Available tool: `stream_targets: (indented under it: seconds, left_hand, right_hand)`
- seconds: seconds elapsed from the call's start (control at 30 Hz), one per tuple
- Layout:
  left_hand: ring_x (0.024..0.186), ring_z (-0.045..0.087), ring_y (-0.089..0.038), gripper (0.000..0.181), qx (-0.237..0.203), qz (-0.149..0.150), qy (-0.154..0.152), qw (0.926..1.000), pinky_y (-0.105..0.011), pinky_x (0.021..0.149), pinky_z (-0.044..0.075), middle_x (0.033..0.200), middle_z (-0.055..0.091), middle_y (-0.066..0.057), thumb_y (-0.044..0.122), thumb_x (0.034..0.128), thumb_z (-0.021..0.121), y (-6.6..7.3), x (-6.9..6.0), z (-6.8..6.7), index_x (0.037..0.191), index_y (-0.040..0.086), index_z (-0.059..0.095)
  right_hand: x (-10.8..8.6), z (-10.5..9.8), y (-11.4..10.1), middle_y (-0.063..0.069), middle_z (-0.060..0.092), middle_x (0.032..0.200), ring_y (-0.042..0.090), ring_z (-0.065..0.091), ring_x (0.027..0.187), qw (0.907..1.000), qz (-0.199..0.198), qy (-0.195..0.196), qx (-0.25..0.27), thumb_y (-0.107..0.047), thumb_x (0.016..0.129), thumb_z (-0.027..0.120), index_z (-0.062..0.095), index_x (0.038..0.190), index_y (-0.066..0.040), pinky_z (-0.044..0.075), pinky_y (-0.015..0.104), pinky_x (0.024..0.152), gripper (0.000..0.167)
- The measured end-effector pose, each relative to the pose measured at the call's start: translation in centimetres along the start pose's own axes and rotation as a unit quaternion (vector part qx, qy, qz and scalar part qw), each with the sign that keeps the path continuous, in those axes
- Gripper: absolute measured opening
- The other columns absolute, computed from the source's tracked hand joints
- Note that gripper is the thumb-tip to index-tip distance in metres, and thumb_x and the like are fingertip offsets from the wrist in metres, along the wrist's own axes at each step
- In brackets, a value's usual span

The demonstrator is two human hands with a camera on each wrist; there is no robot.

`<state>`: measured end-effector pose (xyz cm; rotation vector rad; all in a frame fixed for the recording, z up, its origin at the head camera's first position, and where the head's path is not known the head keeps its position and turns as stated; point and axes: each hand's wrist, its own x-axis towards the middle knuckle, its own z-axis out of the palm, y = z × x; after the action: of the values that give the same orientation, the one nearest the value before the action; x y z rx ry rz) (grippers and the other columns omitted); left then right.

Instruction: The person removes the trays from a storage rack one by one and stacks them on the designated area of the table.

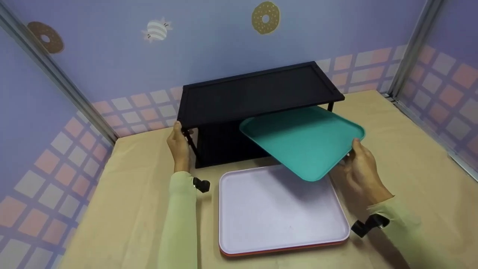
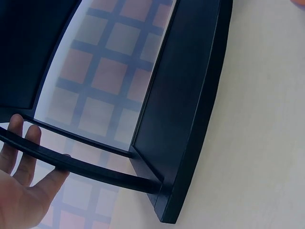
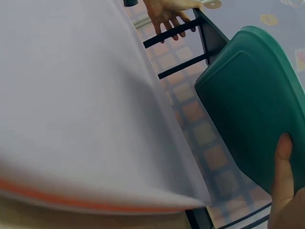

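Observation:
A black two-tier shelf rack (image 1: pixel 254 95) stands on the table against the back wall. At its front left corner my left hand (image 1: pixel 177 145) holds the rack, thumb near the top board and fingers behind the post (image 2: pixel 90 169). My right hand (image 1: pixel 361 168) grips a teal tray (image 1: pixel 306 140) by its right edge. That tray is tilted, its far part under the rack's top board and its near corner over a stack of trays. A pale lavender tray (image 1: pixel 276 213) tops that stack, with an orange-red tray edge (image 1: pixel 287 248) showing beneath it.
A beige cloth (image 1: pixel 134 209) covers the table. Patterned purple walls (image 1: pixel 220 41) enclose the back and both sides, with metal posts (image 1: pixel 414 45) at the corners. Small black devices (image 1: pixel 201 184) are strapped to both wrists.

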<state>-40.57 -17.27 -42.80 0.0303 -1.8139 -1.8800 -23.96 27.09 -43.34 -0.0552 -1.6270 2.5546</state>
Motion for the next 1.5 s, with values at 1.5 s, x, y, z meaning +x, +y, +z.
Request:
stream_targets:
  seconds: [1.5]
  left_hand:
    - [0.082,0.057,-0.018,0.062,-0.016,0.003,0.002,0.9999,-0.041,0.080,0.044,0.095,0.064,-0.024,0.042,0.1067,0.046,0.0,-0.1,0.7,0.096,-0.017,0.061]
  right_hand:
    - [-1.6,-3.9,-0.5,-0.006,0.057,0.117,0.004,0.059,0.113,0.9978,0.032,-0.057,0.011,-0.045,0.108,0.037,0.044,0.133,-0.008,0.049,0.020,0.094,0.045]
